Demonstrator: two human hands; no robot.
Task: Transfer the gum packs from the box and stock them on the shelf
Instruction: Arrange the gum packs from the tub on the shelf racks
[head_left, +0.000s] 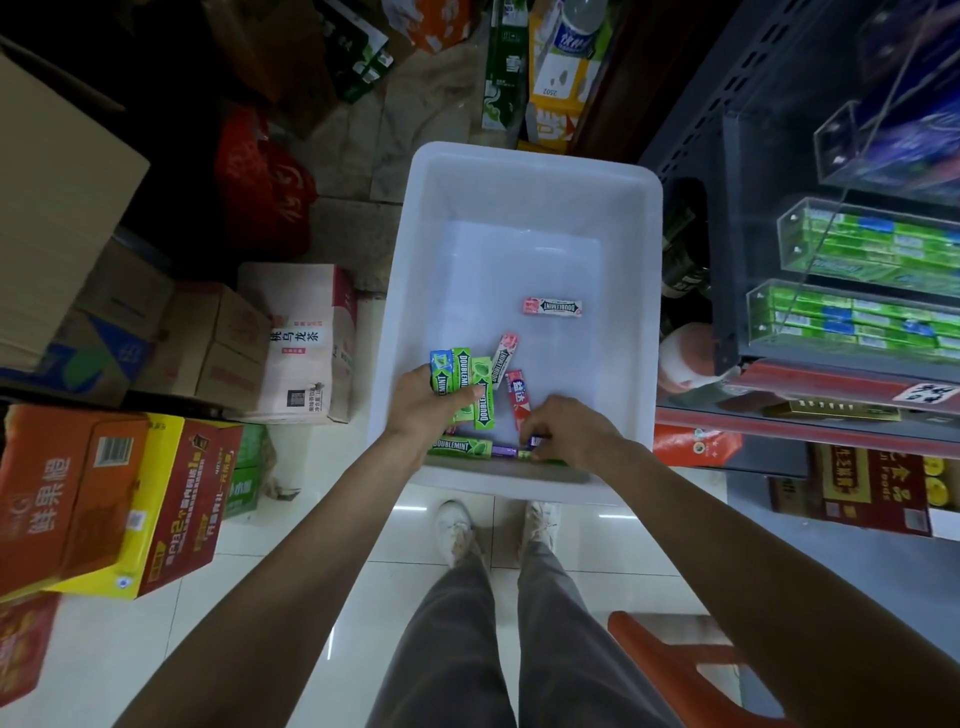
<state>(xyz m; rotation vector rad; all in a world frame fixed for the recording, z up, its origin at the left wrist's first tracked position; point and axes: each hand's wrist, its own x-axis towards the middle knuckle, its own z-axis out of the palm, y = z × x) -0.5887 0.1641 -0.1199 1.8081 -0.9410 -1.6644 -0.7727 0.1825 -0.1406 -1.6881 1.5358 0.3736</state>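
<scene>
The left hand (423, 397) has its grip curled round a small bundle of gum packs (451, 373), green ones with a blue one at the edge, held just above the near part of the white plastic box (524, 179). The right hand (566, 428) reaches down at the box's near wall, its fingertips pinching a purple pack (535, 441) (mostly hidden under the fingers). Beside it lie a second purple pack (503, 451) and a green pack (460, 447). A red pack (518, 397) lies between the hands, and a pink-ended pack (551, 307) sits apart, further up the box floor. On the right, the shelf (737, 291) carries clear trays of green packs (857, 317). Cardboard cartons (119, 499) stand on the floor to the left.
</scene>
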